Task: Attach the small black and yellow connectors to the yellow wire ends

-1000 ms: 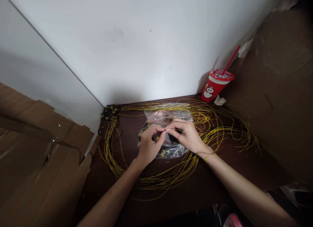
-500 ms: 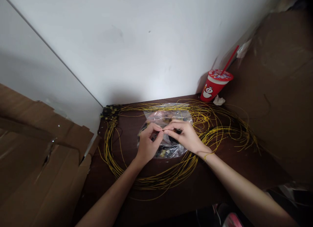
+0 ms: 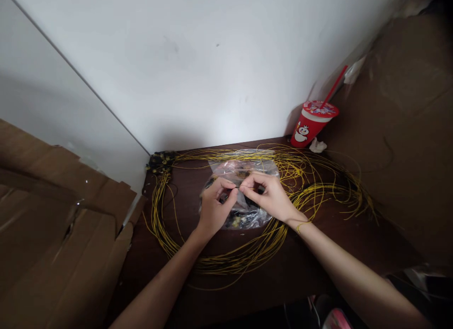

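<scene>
Over a clear plastic bag (image 3: pixel 260 219) of small dark and yellow pieces, my two hands meet almost fingertip to fingertip. My left hand (image 3: pixel 216 204) pinches something tiny and dark between thumb and forefinger; its kind is too small to make out. Thumb and forefinger of my right hand (image 3: pixel 267 194) are pressed together on what looks like a thin wire, mostly hidden by the fingers. Around the bag curves a large bundle of yellow wires (image 3: pixel 230 265). Dark connectors (image 3: pixel 161 162) cluster at the bundle's far left end.
A red cup (image 3: pixel 311 126) with a straw stands at the back right against the white wall (image 3: pixel 212 83). Beside it lies a crumpled tissue (image 3: pixel 317 145). Cardboard (image 3: pixel 88 267) borders the left of the dark brown table (image 3: pixel 283 282), and more cardboard (image 3: pixel 406 145) rises on the right.
My fingertips have drawn slightly apart, the right hand shifting a little to the right. Both hands keep their pinch, and a small dark bit now shows between them.
</scene>
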The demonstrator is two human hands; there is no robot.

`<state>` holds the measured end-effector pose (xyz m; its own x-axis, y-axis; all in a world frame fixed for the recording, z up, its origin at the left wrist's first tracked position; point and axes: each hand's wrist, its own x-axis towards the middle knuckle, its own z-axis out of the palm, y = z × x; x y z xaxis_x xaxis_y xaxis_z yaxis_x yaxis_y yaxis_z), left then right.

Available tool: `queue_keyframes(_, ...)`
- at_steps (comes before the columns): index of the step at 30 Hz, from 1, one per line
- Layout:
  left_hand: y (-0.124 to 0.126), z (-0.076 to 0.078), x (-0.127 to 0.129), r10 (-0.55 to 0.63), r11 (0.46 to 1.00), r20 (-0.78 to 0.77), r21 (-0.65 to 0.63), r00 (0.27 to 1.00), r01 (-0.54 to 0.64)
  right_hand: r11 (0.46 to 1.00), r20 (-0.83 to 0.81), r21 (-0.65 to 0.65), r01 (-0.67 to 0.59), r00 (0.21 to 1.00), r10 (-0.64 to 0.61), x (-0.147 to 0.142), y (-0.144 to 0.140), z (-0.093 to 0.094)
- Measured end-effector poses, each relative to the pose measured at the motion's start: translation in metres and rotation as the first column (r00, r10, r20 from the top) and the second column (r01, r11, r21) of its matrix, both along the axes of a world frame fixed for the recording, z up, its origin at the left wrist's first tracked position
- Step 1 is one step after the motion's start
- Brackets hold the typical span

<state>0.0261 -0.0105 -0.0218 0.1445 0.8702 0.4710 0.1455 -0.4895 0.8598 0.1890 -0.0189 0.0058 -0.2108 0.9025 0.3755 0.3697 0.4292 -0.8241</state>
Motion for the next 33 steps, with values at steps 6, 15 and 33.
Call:
queue_keyframes(6, -0.0009, -0.001, -0.0008, 0.004, 1.0, -0.019, 0.017, 1.0, -0.003, 1.0, -0.017, -0.017, 0.015, 1.0, -0.015, -0.0009, 0.0003, -0.0011)
queue_keyframes(15, -0.0032, -0.0004, -0.0031, 0.085, 0.993, -0.169, 0.096, 0.982, -0.069, 0.989, -0.026, -0.041, 0.139, 0.99, -0.14, -0.0029, -0.0021, 0.0007)
queue_keyframes(33, -0.0041, -0.0003, -0.0043, 0.133, 0.978, -0.215, 0.187, 0.967, -0.092, 0.983, -0.014, 0.042, 0.181, 0.983, -0.18, -0.0066, -0.0051, -0.0008)
